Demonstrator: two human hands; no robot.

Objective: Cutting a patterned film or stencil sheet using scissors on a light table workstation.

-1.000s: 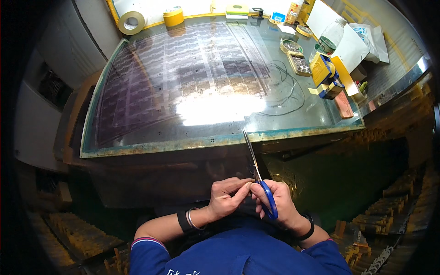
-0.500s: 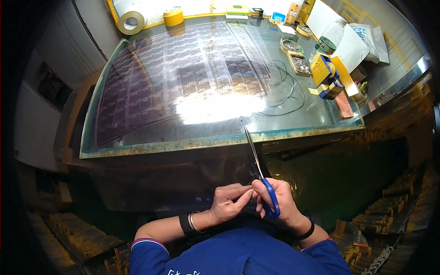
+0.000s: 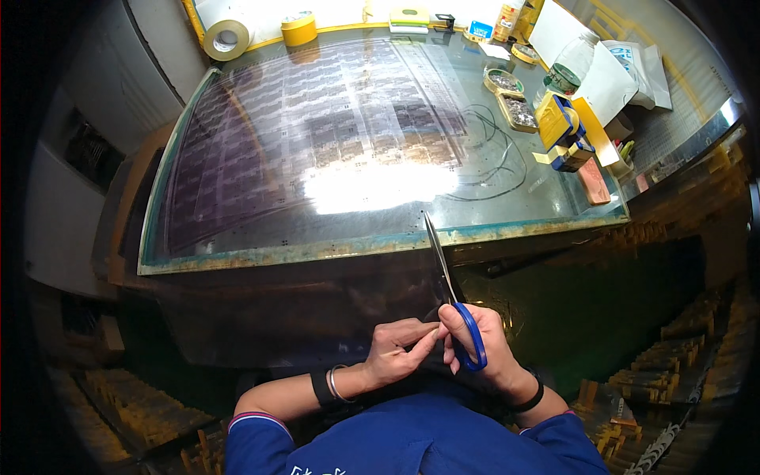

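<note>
In front of my body, my right hand [image 3: 492, 342] is closed round a pair of scissors [image 3: 473, 332] with blue handles. Their long metal blades lie nearly together and point away from me, the tips over the near edge of the glass-topped table [image 3: 507, 226]. Close beside it on the left is my left hand [image 3: 393, 352], its thumb and forefinger pressed together at the fingertips of the right hand. Whatever those fingers pinch, if anything, is too small to make out. Dark patterned transparent sheets [image 3: 261, 150] lie spread on the glass, with a bright light reflection at their near side.
Thin dark strands [image 3: 518, 170] curl on the glass right of the sheets. A blue and yellow tape dispenser [image 3: 558, 127], a pinkish block [image 3: 592, 182], shallow containers [image 3: 516, 111] and a jar [image 3: 571, 67] line the right side. Tape rolls [image 3: 299, 30] stand at the back.
The scissors and my right hand have shifted very slightly away from me. My left hand keeps its pinch, nearly in the same spot.
</note>
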